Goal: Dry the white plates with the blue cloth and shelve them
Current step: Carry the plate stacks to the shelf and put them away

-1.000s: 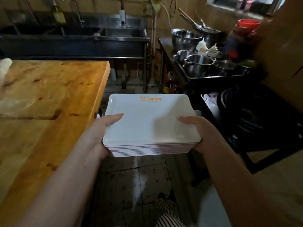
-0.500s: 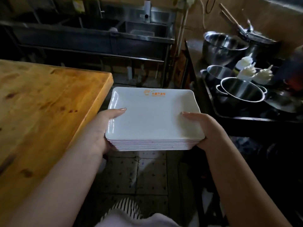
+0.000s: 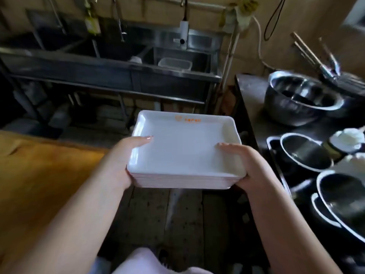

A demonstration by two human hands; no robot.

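We carry a stack of white plates (image 3: 183, 153) in mid-air over the floor (image 3: 177, 218), between the wooden tabletop (image 3: 39, 175) at our left and the dark counter (image 3: 254, 107) at our right. The plates are rectangular, lie level, and the top one bears a small orange mark (image 3: 187, 119) near its far edge. Our left hand (image 3: 120, 161) grips the stack's left side, thumb laid flat on the top plate's rim; its fingers are curled under the stack, out of sight. Our right hand (image 3: 250, 165) holds the right side in the same way, thumb on top and fingers beneath. Beyond the stack stands a steel sink (image 3: 118, 72), with a clear plastic tub (image 3: 175, 64) sitting in its right-hand basin. On the dark counter a large steel bowl (image 3: 300, 99) sits at the far end, and nearer pots (image 3: 304, 153) crowd along the right edge; what seems to be a white squeeze bottle (image 3: 347, 139) is too blurred to tell surely.
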